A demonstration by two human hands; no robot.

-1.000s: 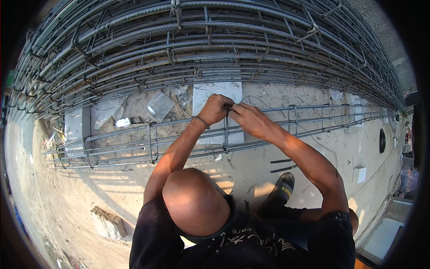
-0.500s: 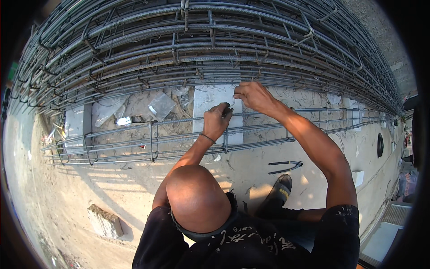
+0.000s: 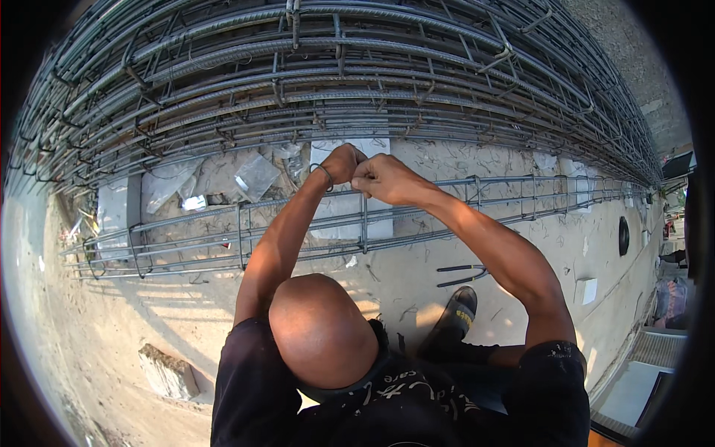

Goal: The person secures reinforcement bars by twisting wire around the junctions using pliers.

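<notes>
Rebar cage (image 3: 364, 223): long, slim, grey steel, ribbed lengthwise bars roughly parallel, dark hoops at intervals. Left of the white slab (image 3: 322, 151), bar ends poke past the last hoops, near a pale block (image 3: 119, 200); middle stretch crosses over the slab, one hoop there; right of the slab it runs on, more hoops, looking narrower toward its far end.

Cage vs hands: the stretch over the slab sits right at and below both hands. Left hand (image 3: 344, 162) above the slab, wrist bent, fingers mostly hidden, can't tell if gripping. Right hand (image 3: 383, 179) just beside it, above the slab's right part, fingers curled in at the cage's far-side bars; can't tell what's pinched, too small. Slab hoop just below right hand. Pincers (image 3: 456, 283) on floor, right of the slab, person's side.
</notes>
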